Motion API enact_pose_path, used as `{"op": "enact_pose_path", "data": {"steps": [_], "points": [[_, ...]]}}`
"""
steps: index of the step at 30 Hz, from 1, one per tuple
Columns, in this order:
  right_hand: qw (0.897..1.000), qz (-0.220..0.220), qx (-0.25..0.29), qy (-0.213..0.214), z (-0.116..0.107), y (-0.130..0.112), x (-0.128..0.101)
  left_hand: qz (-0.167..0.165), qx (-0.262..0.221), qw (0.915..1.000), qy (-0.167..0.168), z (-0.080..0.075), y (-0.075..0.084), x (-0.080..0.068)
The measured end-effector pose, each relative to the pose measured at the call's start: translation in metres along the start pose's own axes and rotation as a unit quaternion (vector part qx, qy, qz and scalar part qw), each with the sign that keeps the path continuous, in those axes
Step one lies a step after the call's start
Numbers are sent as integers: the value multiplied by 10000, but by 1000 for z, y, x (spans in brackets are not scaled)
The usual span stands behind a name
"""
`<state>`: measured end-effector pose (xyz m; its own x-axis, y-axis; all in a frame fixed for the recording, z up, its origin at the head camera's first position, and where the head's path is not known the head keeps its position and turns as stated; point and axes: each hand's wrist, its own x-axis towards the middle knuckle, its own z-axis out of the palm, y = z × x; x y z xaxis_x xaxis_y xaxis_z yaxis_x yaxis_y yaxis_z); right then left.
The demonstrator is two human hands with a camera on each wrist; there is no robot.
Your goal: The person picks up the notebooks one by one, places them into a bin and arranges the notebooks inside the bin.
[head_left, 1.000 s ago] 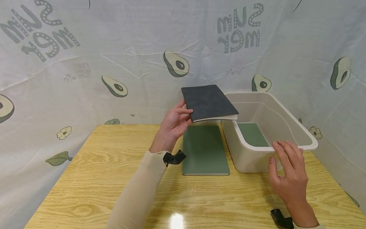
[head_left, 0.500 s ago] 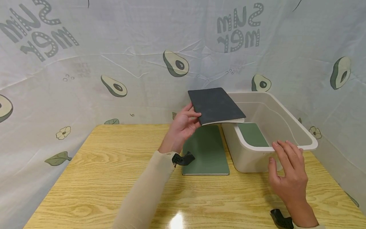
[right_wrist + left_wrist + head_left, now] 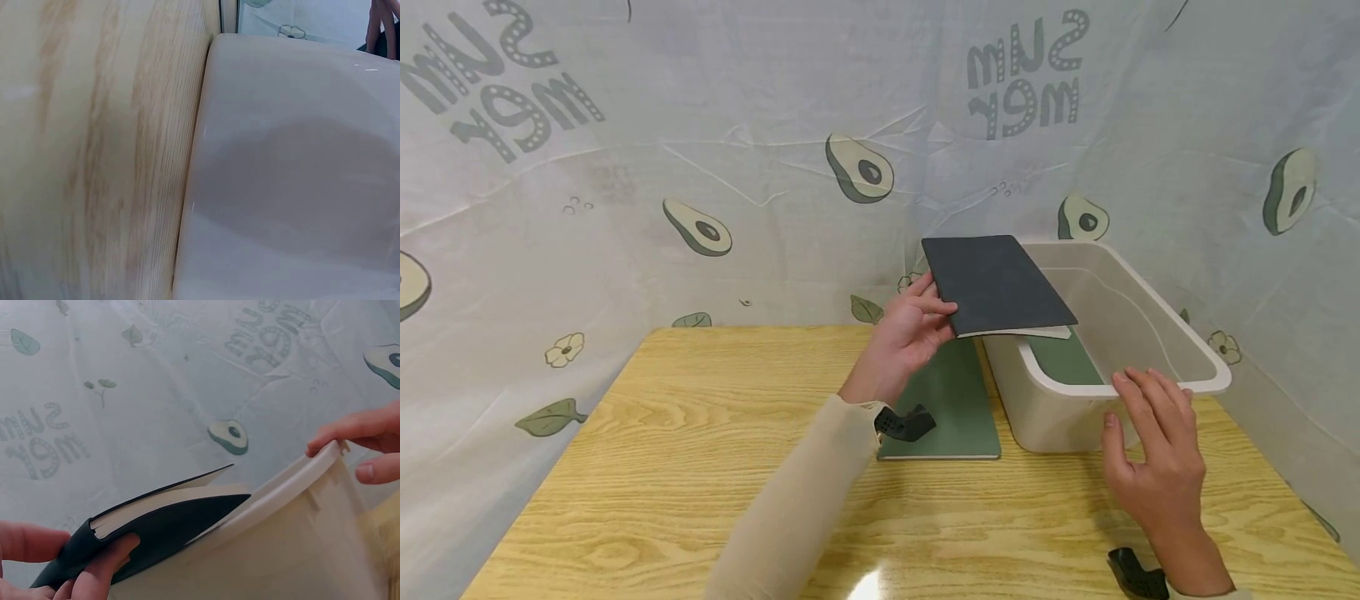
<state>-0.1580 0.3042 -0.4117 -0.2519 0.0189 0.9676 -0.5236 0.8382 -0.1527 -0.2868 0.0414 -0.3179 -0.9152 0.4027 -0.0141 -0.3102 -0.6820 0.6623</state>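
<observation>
My left hand [image 3: 906, 337] pinches a dark, nearly black notebook [image 3: 1000, 283] at its left edge, thumb on the cover. The notebook hangs over the left rim of a pale plastic bin [image 3: 1075, 389], its white pages showing along the near side. In the left wrist view the covers [image 3: 181, 515] gape slightly at the free end, close over the rim. With fingers loosely bent, my right hand [image 3: 1157, 454] rests its fingertips on the bin's front rim. A green notebook [image 3: 955, 417] lies on the table under my left forearm, partly hidden by the hand.
Inside the bin, a flat green item [image 3: 1063, 360] lies on the bottom, partly covered by the dark notebook in this view. The bin stands on the wooden table [image 3: 737, 433] at the right. A printed cloth [image 3: 760, 167] hangs behind.
My left hand has carried the dark notebook to the right and slightly down, from above the green notebook to over the bin's left side. The right hand has stayed at the rim.
</observation>
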Motion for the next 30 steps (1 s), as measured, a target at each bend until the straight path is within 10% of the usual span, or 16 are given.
{"op": "enact_pose_path", "data": {"steps": [30], "points": [[10000, 17, -40, -59, 0, 1, -1, -273, 175, 9987, 382, 62, -60, 29]]}}
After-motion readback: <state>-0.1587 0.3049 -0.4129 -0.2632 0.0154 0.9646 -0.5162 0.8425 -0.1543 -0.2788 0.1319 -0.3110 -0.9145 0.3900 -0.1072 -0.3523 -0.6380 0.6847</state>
